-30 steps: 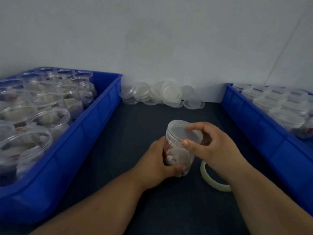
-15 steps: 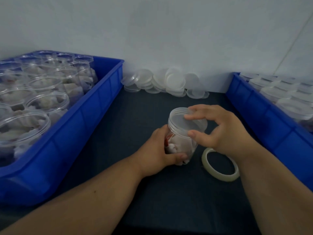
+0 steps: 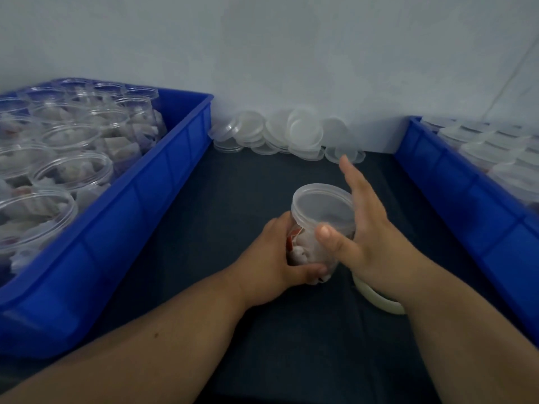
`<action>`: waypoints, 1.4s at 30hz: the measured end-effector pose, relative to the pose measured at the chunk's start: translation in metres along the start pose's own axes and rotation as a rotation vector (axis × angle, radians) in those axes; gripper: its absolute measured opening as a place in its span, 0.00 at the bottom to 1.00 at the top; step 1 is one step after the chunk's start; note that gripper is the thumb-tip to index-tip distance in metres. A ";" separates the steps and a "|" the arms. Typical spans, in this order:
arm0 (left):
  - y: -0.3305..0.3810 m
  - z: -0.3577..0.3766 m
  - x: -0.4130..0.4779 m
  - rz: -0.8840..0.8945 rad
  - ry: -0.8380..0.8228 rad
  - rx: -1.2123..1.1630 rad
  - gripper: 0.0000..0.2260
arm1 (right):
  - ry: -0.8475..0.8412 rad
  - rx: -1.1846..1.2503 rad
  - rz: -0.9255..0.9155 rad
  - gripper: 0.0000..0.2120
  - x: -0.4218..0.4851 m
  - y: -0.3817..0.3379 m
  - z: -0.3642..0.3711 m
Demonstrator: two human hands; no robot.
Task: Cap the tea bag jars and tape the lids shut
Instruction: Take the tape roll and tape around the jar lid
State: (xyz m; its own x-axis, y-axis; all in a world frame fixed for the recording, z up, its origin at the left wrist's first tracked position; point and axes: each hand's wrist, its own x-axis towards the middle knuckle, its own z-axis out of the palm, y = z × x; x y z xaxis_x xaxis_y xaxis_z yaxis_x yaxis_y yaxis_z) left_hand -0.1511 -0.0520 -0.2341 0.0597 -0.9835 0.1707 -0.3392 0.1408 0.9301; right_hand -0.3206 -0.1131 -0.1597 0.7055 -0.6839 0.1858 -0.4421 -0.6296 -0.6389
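Note:
A clear plastic jar [image 3: 309, 252] of tea bags stands on the dark table mat, tilted a little toward me, with a translucent lid [image 3: 322, 207] on its mouth. My left hand [image 3: 274, 258] grips the jar's body from the left. My right hand [image 3: 364, 228] lies against the lid's right side with straight fingers and the thumb spread in front of the jar. A roll of clear tape [image 3: 376, 297] lies flat on the mat just right of the jar, partly hidden under my right wrist.
A blue bin [image 3: 163, 182] on the left holds several uncapped jars of tea bags. A second blue bin [image 3: 455, 182] on the right holds several capped jars. Loose lids [image 3: 291, 132] are heaped against the back wall.
My right hand has let go of the lid's rim and opened, fingers now straight beside the lid. The view has shifted slightly.

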 end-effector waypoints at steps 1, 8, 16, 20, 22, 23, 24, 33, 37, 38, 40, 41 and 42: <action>0.000 0.000 0.000 0.007 0.002 0.004 0.32 | -0.040 0.085 -0.019 0.50 -0.002 0.002 -0.002; -0.002 -0.001 0.001 -0.001 0.015 0.022 0.36 | 0.068 0.381 0.015 0.44 -0.005 0.018 -0.001; 0.001 0.001 0.000 -0.010 0.017 0.009 0.34 | 0.251 0.141 0.114 0.51 0.005 0.000 0.008; 0.002 0.002 0.000 0.026 0.008 0.015 0.33 | 0.009 0.208 0.022 0.58 0.005 0.009 0.001; 0.000 0.002 0.000 0.002 0.027 0.036 0.36 | -0.095 0.305 -0.004 0.53 0.000 0.014 -0.005; 0.000 0.002 0.000 -0.001 0.031 0.042 0.37 | -0.106 0.323 0.010 0.50 -0.002 0.017 -0.007; 0.000 0.003 0.000 0.000 0.033 0.041 0.37 | -0.086 0.317 0.028 0.48 -0.003 0.018 -0.008; 0.006 0.002 -0.002 0.063 0.047 0.032 0.33 | 0.092 0.189 0.077 0.43 0.017 0.005 -0.004; 0.007 0.005 -0.001 0.029 0.061 0.044 0.31 | 0.077 0.225 0.056 0.49 0.016 0.007 0.003; 0.007 0.006 -0.001 0.025 0.067 0.043 0.30 | 0.071 0.235 0.052 0.51 0.016 0.007 0.005; 0.007 0.009 0.000 -0.023 0.087 0.056 0.28 | 0.092 0.241 0.051 0.53 0.016 0.008 0.008; 0.007 0.011 0.000 -0.046 0.095 0.058 0.28 | 0.133 0.238 0.055 0.52 0.015 0.007 0.011; 0.007 0.014 0.000 -0.061 0.105 0.064 0.27 | 0.180 0.240 0.070 0.51 0.014 0.006 0.015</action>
State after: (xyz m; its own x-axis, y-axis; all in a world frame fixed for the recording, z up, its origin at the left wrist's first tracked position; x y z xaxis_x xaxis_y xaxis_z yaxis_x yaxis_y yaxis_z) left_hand -0.1670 -0.0529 -0.2318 0.1793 -0.9722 0.1507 -0.3911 0.0701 0.9177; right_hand -0.3051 -0.1212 -0.1722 0.5588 -0.7905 0.2508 -0.3279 -0.4884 -0.8087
